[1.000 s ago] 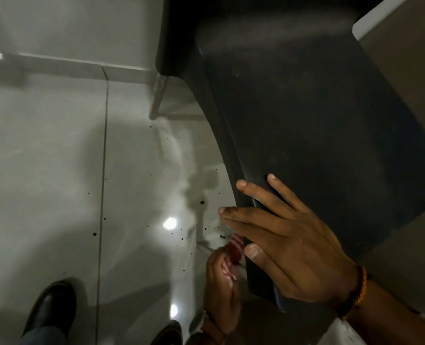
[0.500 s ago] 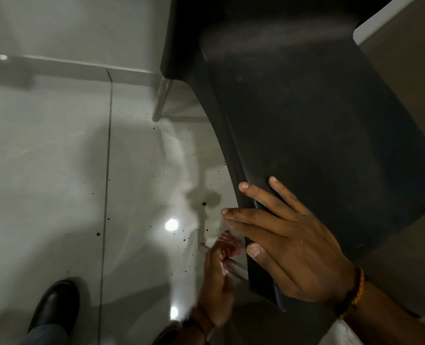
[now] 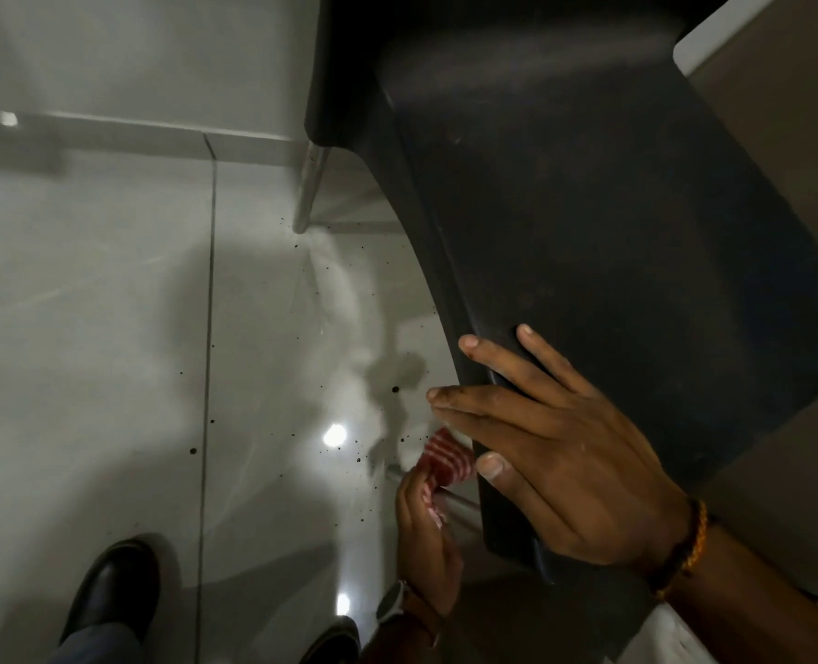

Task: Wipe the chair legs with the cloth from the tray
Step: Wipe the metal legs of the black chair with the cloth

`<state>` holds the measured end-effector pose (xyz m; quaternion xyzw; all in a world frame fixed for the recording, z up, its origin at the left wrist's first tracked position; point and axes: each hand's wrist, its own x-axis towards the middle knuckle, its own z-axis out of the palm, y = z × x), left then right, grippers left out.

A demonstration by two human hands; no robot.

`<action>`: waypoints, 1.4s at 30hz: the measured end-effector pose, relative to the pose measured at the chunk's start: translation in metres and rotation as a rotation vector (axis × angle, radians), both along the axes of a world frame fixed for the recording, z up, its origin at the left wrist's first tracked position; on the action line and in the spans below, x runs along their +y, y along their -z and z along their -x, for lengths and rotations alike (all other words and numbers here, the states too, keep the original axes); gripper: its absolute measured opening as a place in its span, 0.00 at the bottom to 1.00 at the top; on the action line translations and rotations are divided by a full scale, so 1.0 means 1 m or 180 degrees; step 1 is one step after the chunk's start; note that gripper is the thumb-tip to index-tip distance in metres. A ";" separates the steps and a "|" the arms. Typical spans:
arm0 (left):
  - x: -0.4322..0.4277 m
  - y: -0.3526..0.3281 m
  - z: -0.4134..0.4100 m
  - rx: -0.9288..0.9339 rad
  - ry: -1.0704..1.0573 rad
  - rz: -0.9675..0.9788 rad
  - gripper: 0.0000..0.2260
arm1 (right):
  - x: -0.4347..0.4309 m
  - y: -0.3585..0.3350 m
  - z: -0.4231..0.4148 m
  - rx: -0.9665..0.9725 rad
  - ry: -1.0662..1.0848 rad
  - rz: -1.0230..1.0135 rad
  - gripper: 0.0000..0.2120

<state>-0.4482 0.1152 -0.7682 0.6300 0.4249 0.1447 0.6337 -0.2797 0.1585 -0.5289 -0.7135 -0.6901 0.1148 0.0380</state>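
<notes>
**Red-striped cloth pinched at a chair leg, other hand braced on the seat**

Red and white stripes mark the single cloth [image 3: 446,461], bunched in the fingers [image 3: 419,491] of the left hand [image 3: 426,543], which are curled tight around it. The cloth is pressed against one metal chair leg [image 3: 459,504] that slants out from under the seat, just beside the right thumb. The right hand [image 3: 560,467] lies flat on the black chair [image 3: 612,242]: its fingers [image 3: 502,357] are spread and extended, two on top of the seat and the others wrapped over the near edge, gripping nothing but the edge itself. A beaded bracelet [image 3: 684,548] circles the right wrist; a watch [image 3: 391,603] sits on the left.

Two chair legs are visible in all; the second chair leg [image 3: 310,186] stands farther off near the wall. Two black shoes show at the bottom, a left shoe [image 3: 115,587] and a right shoe [image 3: 332,642]. Around them the glossy grey tiled floor [image 3: 110,328] carries many small dark specks and three bright light reflections.
</notes>
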 end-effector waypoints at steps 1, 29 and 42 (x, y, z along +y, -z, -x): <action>0.012 0.010 0.000 0.0280 0.0211 0.0071 0.24 | 0.000 0.000 0.001 -0.0019 -0.0005 0.0009 0.26; 0.271 -0.136 0.022 -0.0150 0.0191 0.2295 0.27 | 0.026 -0.029 -0.004 -0.0488 -0.0147 0.0535 0.25; 0.397 -0.145 -0.091 -0.0823 -0.0997 0.1548 0.16 | 0.185 -0.013 -0.102 -0.0363 -0.0354 0.0688 0.28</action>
